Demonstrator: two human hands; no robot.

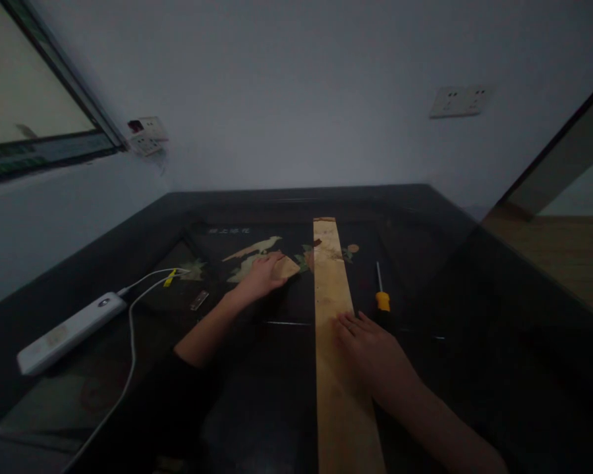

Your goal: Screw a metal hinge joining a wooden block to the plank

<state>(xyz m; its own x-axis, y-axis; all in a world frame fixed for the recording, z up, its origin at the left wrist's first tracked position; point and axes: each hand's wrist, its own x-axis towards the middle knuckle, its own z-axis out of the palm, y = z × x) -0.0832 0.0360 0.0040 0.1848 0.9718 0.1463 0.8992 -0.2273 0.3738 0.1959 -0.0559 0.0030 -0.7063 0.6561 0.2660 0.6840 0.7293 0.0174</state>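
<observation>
A long, light wooden board [333,368] lies on the dark tabletop, running from the near edge toward the wall. It has a dark stain and a worn patch near its far end. My right hand [368,339] rests on the board's right side, fingers lying flat on its top face. Left of the board, my left hand [264,273] is closed over a small, flat wooden block [287,267], whose right corner shows beyond the fingers. A screwdriver [382,301] with a yellow handle lies right of the board. A small metal piece, perhaps a hinge [199,300], lies left of my left hand.
A white power strip [74,332] with a white cable [132,342] and yellow tag [169,278] is on the left of the table. The glossy black tabletop [267,368] has a bird and flower picture. A wall with sockets [460,101] stands behind; a window is at upper left.
</observation>
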